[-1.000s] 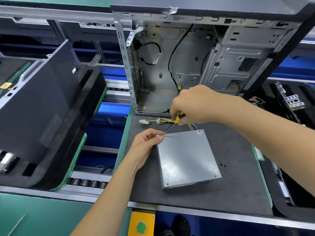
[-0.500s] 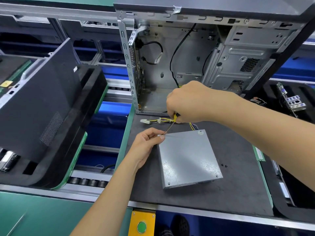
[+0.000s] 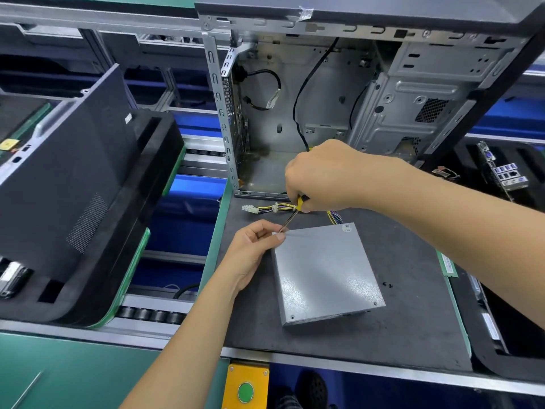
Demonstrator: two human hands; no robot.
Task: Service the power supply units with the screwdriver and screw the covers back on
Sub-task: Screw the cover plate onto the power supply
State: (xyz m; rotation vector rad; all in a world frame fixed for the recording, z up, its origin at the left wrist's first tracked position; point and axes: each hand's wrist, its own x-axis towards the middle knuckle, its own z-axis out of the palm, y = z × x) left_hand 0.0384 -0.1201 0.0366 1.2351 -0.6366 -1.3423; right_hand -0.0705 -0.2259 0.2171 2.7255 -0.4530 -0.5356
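A grey power supply unit (image 3: 327, 273) lies flat on the black mat (image 3: 413, 326), cover on top, with its yellow and purple wires (image 3: 275, 207) trailing toward the open case. My right hand (image 3: 321, 175) grips the yellow-and-black screwdriver (image 3: 299, 202) from above. Its shaft slants down to the unit's far left corner. There my left hand (image 3: 253, 246) pinches that corner, thumb on the cover, and the screwdriver tip sits between thumb and forefinger. Whether a screw is under the tip is hidden.
An empty computer case (image 3: 295, 119) stands open just behind the unit. Two loose black screws (image 3: 387, 284) lie on the mat to the right. A black panel in a foam tray (image 3: 73, 178) fills the left; a board (image 3: 505, 172) sits at the right. A green button (image 3: 245, 392) is at the front edge.
My right hand has shifted slightly left and down over the screwdriver handle, hiding more of it. My left hand and the unit stay put.
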